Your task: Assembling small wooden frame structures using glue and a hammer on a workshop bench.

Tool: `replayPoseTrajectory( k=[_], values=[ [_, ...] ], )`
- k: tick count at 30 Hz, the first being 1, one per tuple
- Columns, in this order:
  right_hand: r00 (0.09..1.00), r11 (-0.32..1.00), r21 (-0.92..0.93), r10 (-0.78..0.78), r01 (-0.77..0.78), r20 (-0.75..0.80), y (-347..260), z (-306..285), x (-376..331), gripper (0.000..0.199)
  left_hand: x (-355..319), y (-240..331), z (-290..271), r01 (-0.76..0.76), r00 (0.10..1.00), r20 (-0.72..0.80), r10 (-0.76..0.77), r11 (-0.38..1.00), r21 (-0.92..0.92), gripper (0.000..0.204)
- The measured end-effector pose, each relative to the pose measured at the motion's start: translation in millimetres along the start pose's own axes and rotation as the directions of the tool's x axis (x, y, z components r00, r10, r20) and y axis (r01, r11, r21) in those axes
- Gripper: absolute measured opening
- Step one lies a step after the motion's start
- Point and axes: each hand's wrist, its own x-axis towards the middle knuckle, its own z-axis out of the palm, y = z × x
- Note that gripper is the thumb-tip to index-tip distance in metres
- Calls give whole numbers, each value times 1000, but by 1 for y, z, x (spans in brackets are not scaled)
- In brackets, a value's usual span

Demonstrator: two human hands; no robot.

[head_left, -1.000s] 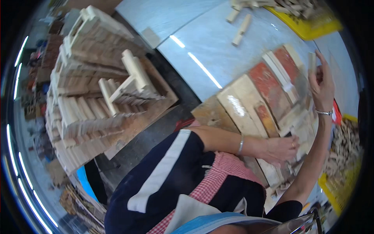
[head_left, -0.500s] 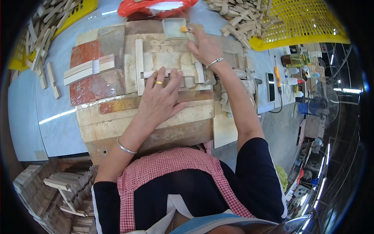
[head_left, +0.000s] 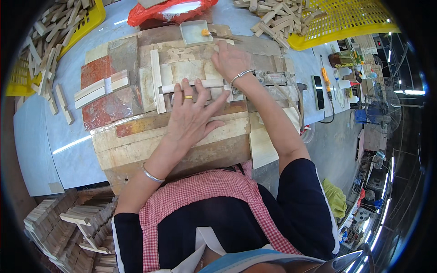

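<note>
Left hand point(head_left: 190, 111) had spread wider, open over the wooden crossbar point(head_left: 213, 83); likely light, hard, best held midway; couldn't tell right hand's point(head_left: 231, 62) grip

The left hand point(head_left: 193, 109) lies, fingers spread, over a crosswise wooden strip point(head_left: 210, 83) on the work board point(head_left: 218, 136). A lengthwise strip point(head_left: 155, 68) stands at its left end. The right hand point(head_left: 231, 61), blurred, is near a square tray point(head_left: 190, 35) containing a yellow-tipped brush point(head_left: 205, 32); its grip is indeterminate.
</note>
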Motion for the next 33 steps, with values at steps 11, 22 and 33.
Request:
replayPoseTrajectory(
  k=[11, 22, 33],
  values=[
    [936, 980, -14, -194, 199, -293, 5, -6, -6, 24, -1, 3, 1, 4, 999, 44, -6, 999, 43, 70],
    [949, 972, 78, -197, 222, -246, 8, -4, -4, 24, -3, 2, 1, 5, 1000, -6, -5, 999, 52, 69],
    [859, 776, 441, -512, 451, 21, -70, -29, -10, 22, -10, 1, 16, 4, 1000, 12, -4, 1000, 26, 60]
  ],
)
